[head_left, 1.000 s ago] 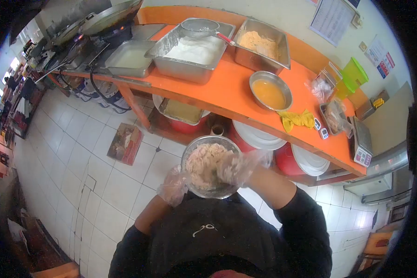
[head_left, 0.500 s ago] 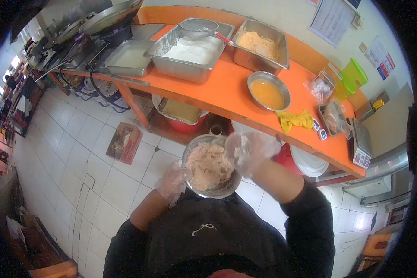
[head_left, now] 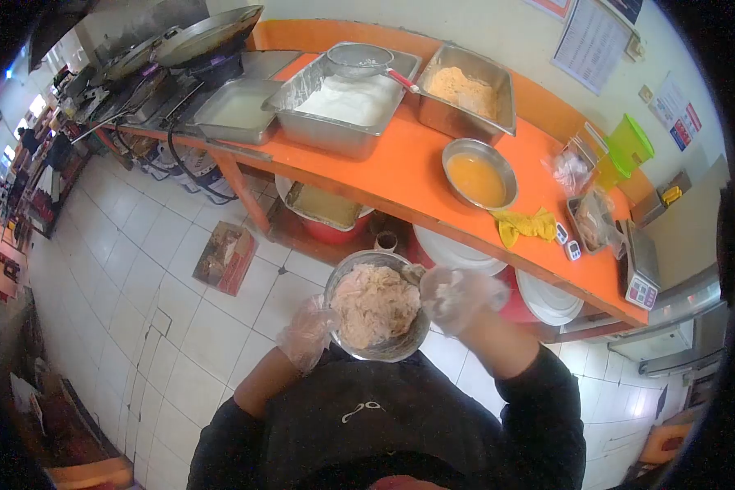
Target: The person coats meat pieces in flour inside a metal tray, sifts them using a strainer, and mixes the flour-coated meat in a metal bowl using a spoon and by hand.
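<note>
A metal bowl (head_left: 420, 331) is held in front of my dark apron, tilted toward me. Inside it sits a heap of pale pinkish, wet-looking mixture (head_left: 371, 302), perhaps raw meat in batter. My left hand (head_left: 309, 331), in a clear plastic glove, grips the bowl's left rim. At the right rim is my right hand (head_left: 461, 300), also in a clear glove with whitish smears on it. Its fingers are blurred and partly hidden, so their hold is unclear.
The orange counter (head_left: 400, 175) ahead carries a pan of white powder (head_left: 347, 98), a sieve (head_left: 359, 59), a pan of orange-tan powder (head_left: 463, 90), a bowl of orange liquid (head_left: 476, 181), a yellow cloth (head_left: 524, 226) and a scale (head_left: 641, 265). Lidded buckets (head_left: 547, 298) stand below.
My right hand has moved a little right, away from the middle of the bowl. My left hand stays on the rim. The whole view has shifted slightly.
</note>
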### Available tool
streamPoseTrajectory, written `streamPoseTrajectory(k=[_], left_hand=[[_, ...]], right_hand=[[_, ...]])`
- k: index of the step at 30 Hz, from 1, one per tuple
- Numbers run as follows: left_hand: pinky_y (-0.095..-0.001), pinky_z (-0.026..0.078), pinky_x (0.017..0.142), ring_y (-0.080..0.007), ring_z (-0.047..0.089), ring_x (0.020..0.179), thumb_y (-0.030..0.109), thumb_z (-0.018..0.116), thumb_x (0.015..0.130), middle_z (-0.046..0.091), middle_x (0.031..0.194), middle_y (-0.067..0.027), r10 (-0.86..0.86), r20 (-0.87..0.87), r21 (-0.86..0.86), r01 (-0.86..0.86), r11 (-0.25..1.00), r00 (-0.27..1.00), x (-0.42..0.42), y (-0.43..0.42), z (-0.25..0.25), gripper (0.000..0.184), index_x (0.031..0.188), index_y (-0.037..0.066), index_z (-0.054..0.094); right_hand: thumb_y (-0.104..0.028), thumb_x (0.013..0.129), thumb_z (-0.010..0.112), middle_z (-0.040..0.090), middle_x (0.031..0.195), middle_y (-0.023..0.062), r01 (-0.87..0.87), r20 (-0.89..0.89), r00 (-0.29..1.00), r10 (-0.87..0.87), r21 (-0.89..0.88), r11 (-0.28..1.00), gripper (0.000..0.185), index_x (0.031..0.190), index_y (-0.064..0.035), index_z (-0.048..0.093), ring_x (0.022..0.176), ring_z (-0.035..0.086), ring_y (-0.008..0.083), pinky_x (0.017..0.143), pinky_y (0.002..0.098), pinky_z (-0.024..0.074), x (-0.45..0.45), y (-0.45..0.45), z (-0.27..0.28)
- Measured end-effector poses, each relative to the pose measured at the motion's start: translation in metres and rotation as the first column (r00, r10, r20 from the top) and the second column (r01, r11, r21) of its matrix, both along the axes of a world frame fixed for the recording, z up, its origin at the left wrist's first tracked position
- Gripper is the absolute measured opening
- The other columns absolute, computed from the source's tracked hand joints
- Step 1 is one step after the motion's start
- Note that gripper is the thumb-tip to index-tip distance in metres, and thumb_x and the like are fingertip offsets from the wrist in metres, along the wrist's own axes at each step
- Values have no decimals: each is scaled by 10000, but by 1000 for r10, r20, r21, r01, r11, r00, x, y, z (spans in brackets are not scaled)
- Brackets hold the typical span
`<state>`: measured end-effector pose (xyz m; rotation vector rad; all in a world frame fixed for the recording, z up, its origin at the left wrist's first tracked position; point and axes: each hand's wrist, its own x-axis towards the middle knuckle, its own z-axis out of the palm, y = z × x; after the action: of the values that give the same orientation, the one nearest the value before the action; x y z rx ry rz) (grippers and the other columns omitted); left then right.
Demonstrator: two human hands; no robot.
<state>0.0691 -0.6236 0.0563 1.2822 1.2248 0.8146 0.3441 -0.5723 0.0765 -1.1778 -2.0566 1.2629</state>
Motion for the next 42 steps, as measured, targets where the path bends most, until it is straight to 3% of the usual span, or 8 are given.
streamPoseTrajectory(k=[4,12,20,26,29,32,38,42], left_hand=[[-288,370,556,-160,455,657,114,493,750,515,745,-70,-68,-303,391,189,901,950,0,1,4,176,879,6,543],[-340,372,694,-241,500,775,47,481,736,571,826,-120,-136,93,44,132,990,986,8,9,-7,182,883,21,585],[-205,432,542,-96,548,645,112,563,717,589,771,-47,-7,572,-224,164,961,820,15,20,7,259,933,-30,551],[-236,444,606,-113,549,676,129,538,741,583,788,-67,-19,513,-158,117,980,858,9,14,21,241,917,-34,547],[-237,434,612,-109,525,685,166,519,766,565,782,-66,-89,-64,56,93,994,994,-5,8,12,251,925,-27,536],[-246,424,606,-104,502,690,177,498,783,545,798,-61,-24,221,-37,33,999,975,-9,12,-60,246,928,-19,533],[-316,400,746,-196,495,849,150,452,805,532,869,-120,-130,231,-40,143,989,964,-12,13,-23,240,971,-2,533],[-330,399,753,-221,495,851,128,442,806,540,874,-137,-73,-389,478,269,836,918,-32,11,-32,219,962,15,546]], right_hand=[[-183,789,438,540,777,87,-89,296,954,47,132,987,182,814,-24,524,743,531,187,651,299,433,-27,12,-31],[-218,815,412,555,876,128,-395,-533,800,-275,-813,427,293,936,24,524,831,535,216,745,334,426,-26,70,-49],[-220,807,397,543,863,123,12,-114,977,-179,-812,583,311,942,40,504,777,543,208,713,322,453,-34,16,14],[-222,801,387,534,853,119,203,-5,924,-381,-839,504,326,946,51,489,736,549,203,689,314,474,-16,-22,62],[-214,782,428,552,880,109,199,308,951,7,-635,746,296,948,13,522,772,557,204,693,319,473,-18,-37,71],[-203,754,492,583,923,96,-429,909,39,414,-360,829,262,949,-48,574,835,569,207,706,329,466,-55,-41,70],[-244,753,543,510,1075,120,-295,851,371,371,-271,916,347,1044,-54,546,950,533,186,770,299,453,-106,-32,78],[-255,762,526,605,920,135,-186,715,685,139,-13,983,281,965,-73,592,884,587,253,732,358,474,-105,-22,70]])
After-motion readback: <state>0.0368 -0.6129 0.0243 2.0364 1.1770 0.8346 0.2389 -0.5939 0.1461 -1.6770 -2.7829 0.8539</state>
